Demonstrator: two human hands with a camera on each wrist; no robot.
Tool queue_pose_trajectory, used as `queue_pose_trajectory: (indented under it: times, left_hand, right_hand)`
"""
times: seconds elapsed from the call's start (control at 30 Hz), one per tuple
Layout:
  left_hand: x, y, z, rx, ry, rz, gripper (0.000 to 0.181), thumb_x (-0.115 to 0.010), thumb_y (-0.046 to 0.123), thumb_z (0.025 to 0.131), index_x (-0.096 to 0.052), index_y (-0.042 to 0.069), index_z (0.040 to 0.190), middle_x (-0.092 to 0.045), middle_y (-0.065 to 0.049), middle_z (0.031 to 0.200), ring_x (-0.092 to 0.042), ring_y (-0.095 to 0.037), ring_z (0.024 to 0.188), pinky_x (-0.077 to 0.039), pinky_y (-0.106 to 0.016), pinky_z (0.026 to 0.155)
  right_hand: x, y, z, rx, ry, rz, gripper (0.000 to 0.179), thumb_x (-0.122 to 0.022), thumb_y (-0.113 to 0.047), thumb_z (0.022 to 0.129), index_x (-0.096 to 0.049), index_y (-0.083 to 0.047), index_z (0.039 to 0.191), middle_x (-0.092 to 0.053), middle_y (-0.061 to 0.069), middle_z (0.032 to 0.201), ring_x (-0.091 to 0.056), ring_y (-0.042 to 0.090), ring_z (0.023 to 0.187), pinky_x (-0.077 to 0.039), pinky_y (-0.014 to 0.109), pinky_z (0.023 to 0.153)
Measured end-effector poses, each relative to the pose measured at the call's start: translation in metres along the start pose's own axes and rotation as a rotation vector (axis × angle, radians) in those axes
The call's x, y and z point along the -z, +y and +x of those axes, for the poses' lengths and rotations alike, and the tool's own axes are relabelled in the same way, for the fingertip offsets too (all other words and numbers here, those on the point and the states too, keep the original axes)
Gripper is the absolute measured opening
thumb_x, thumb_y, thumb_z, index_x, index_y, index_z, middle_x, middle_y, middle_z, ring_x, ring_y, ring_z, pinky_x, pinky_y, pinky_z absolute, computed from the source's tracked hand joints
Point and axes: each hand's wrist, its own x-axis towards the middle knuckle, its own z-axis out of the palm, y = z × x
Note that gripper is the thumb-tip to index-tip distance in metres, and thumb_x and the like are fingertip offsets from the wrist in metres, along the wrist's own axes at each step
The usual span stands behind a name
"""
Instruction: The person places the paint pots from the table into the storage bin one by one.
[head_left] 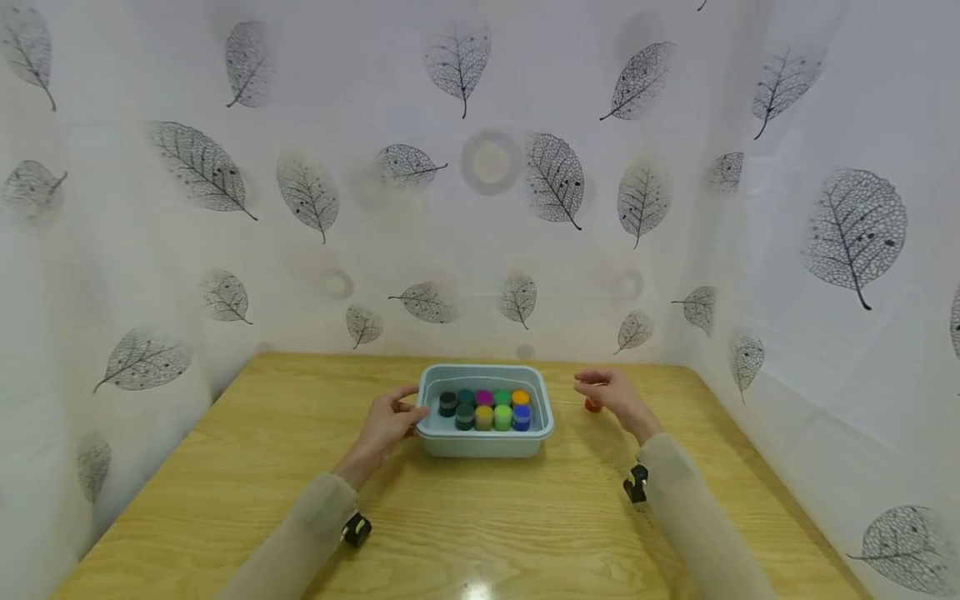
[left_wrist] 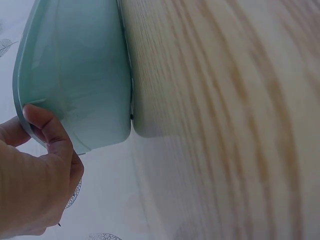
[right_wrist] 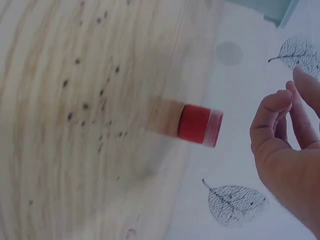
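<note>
A light blue-green plastic tub [head_left: 483, 447] stands on the table with several small paint jars inside, among them a purple jar [head_left: 484, 398] and a blue jar [head_left: 522, 417]. At the tub's left end, my left hand [head_left: 386, 423] pinches the rim, as the left wrist view also shows, with fingers bent over the tub's edge [left_wrist: 22, 95]. To the right of the tub, a red paint jar [right_wrist: 196, 124] with a clear lid stands upright on the wood. My right hand [head_left: 611, 393] hovers over this jar, fingers loosely bent and holding nothing; a gap separates them in the right wrist view.
The wooden table [head_left: 480, 508] ends at a pale curtain [head_left: 480, 225] printed with leaves, which hangs behind it and along both sides. Dark specks [right_wrist: 85, 106] lie on the wood near the red jar. Each sleeve carries a small black camera [head_left: 636, 484].
</note>
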Motion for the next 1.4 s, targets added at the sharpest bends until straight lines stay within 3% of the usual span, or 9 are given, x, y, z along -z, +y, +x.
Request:
queue_pose_trajectory:
  times: [0.1,0.3,0.5,0.77,0.9,1.1,1.4]
  left_hand:
    - [0.0,0.0,0.0,-0.004,0.001,0.004,0.049,-0.068,0.003,0.091,-0.054,0.003,0.138,-0.057,-0.008,0.089,-0.06,-0.015,0.071,-0.056,-0.028,0.064]
    - [-0.001,-0.003,0.001,-0.011,0.006,0.013,0.048,-0.067,0.003,0.091,-0.055,0.003,0.137,-0.056,-0.008,0.088,-0.059,-0.015,0.069,-0.055,-0.026,0.062]
    - [-0.002,-0.003,0.002,-0.002,0.016,0.012,0.049,-0.068,0.003,0.09,-0.055,0.004,0.137,-0.057,-0.008,0.088,-0.06,-0.017,0.071,-0.057,-0.029,0.065]
    - [-0.002,0.003,-0.003,-0.002,0.003,0.005,0.049,-0.068,0.003,0.091,-0.054,0.002,0.137,-0.058,-0.008,0.089,-0.06,-0.015,0.069,-0.057,-0.03,0.065]
    - [-0.002,0.0,0.0,-0.005,0.009,0.007,0.048,-0.068,0.005,0.091,-0.054,0.003,0.137,-0.057,-0.007,0.089,-0.059,-0.014,0.069,-0.056,-0.028,0.063]
    - [-0.002,0.001,-0.001,-0.007,0.007,0.01,0.049,-0.068,0.004,0.091,-0.054,0.003,0.137,-0.057,-0.008,0.088,-0.059,-0.015,0.069,-0.054,-0.026,0.061]
    - [-0.002,0.0,0.0,-0.012,0.011,0.0,0.048,-0.067,0.002,0.091,-0.053,0.001,0.137,-0.057,-0.007,0.087,-0.059,-0.016,0.071,-0.053,-0.025,0.06]
  right_hand:
    - [0.006,0.005,-0.002,0.013,0.007,-0.015,0.04,-0.064,-0.018,0.096,-0.059,0.003,0.13,-0.062,0.022,0.125,-0.065,0.021,0.096,-0.053,0.045,0.092]
    - [0.015,0.018,-0.004,0.026,-0.023,-0.02,0.045,-0.064,-0.008,0.094,-0.052,0.01,0.134,-0.056,0.031,0.128,-0.063,0.033,0.104,-0.055,0.043,0.089]
    - [0.019,0.027,0.0,0.026,-0.035,-0.065,0.048,-0.066,-0.008,0.093,-0.051,0.01,0.134,-0.056,0.03,0.125,-0.06,0.028,0.102,-0.057,0.043,0.086]
    - [0.025,0.034,0.004,-0.008,-0.061,-0.047,0.054,-0.065,-0.005,0.092,-0.045,0.01,0.139,-0.039,0.034,0.143,-0.048,0.04,0.12,-0.057,0.043,0.088]
    - [0.027,0.035,0.005,-0.041,-0.077,-0.061,0.054,-0.065,-0.005,0.092,-0.044,0.009,0.141,-0.037,0.033,0.143,-0.05,0.039,0.119,-0.056,0.042,0.087]
    - [0.028,0.04,0.007,-0.056,-0.092,-0.071,0.054,-0.066,-0.007,0.092,-0.044,0.009,0.14,-0.047,0.031,0.137,-0.058,0.035,0.113,-0.056,0.041,0.087]
    - [0.022,0.039,0.009,-0.07,-0.071,-0.116,0.053,-0.066,-0.006,0.092,-0.046,0.009,0.139,-0.05,0.03,0.137,-0.061,0.032,0.11,-0.055,0.04,0.087]
